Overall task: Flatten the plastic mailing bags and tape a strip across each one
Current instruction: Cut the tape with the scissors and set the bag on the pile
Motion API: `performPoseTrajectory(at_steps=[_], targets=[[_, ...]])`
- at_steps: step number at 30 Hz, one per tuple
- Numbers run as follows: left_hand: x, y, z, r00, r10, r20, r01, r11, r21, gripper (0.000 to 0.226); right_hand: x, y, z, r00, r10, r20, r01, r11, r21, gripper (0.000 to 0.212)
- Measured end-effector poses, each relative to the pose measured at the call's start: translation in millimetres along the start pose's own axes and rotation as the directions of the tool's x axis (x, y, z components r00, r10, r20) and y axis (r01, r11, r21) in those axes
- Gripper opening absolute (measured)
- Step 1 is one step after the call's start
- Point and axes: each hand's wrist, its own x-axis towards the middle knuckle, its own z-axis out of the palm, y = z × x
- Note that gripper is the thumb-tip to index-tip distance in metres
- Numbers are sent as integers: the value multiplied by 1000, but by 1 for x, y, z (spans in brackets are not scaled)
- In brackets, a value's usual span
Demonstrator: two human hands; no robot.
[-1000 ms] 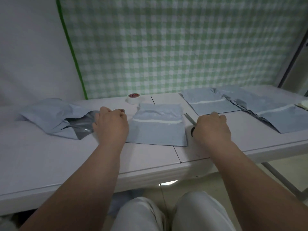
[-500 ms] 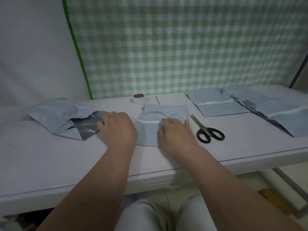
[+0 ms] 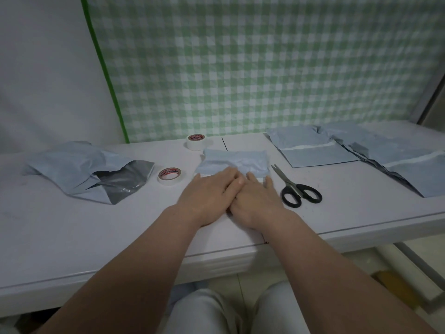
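A pale blue mailing bag (image 3: 237, 161) lies in the middle of the white table (image 3: 72, 227). My left hand (image 3: 208, 197) and my right hand (image 3: 256, 201) rest flat on its near half, side by side and touching, fingers stretched out. They hide the bag's lower part and its tape strip. One roll of white tape (image 3: 171, 176) lies left of the bag, and a second roll (image 3: 197, 142) stands behind it. Black-handled scissors (image 3: 295, 189) lie just right of my right hand. Neither hand holds anything.
A crumpled blue bag with a grey inside (image 3: 89, 169) lies at the left. Two flat bags with white strips, one (image 3: 310, 148) nearer and one (image 3: 395, 160) farther right, lie at the right. A green checked cloth (image 3: 265, 63) hangs behind the table.
My left hand let go of a tape roll, which now lies left of the bag, and moved right onto the bag. My right hand left the scissors earlier and now presses beside the left.
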Motion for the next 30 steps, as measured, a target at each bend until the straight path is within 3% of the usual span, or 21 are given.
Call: performPoseTrajectory(at_steps=[4, 10, 15, 20, 23, 26, 28, 30], targets=[[-3, 3, -6, 986, -136, 98, 120, 981, 151, 55, -2, 9, 2, 998, 49, -43, -44, 993, 113, 53], [3, -5, -7, 970, -209, 121, 167, 943, 287, 58, -4, 16, -7, 993, 108, -41, -102, 986, 130, 39], [1, -4, -1, 954, -279, 106, 228, 912, 341, 63, -8, 20, -15, 984, 178, 2, -178, 980, 89, 49], [-2, 1, -2, 953, -299, 56, 274, 924, 268, 66, -5, 17, -26, 962, 270, 29, -271, 954, 130, 40], [0, 5, -7, 940, -337, 48, 324, 928, 183, 63, -2, 22, -32, 920, 378, -106, -319, 878, 358, 16], [9, 6, -15, 919, -393, -20, 392, 919, -51, 36, 0, 31, -40, 827, 542, -147, -365, 718, 593, 15], [16, 5, -18, 884, -458, -89, 427, 871, -243, 9, 6, 34, -46, 800, 595, -73, -406, 627, 665, 19], [22, 5, -21, 850, -518, -99, 443, 803, -398, 30, 14, 33, -50, 810, 585, 38, -467, 606, 644, 17]])
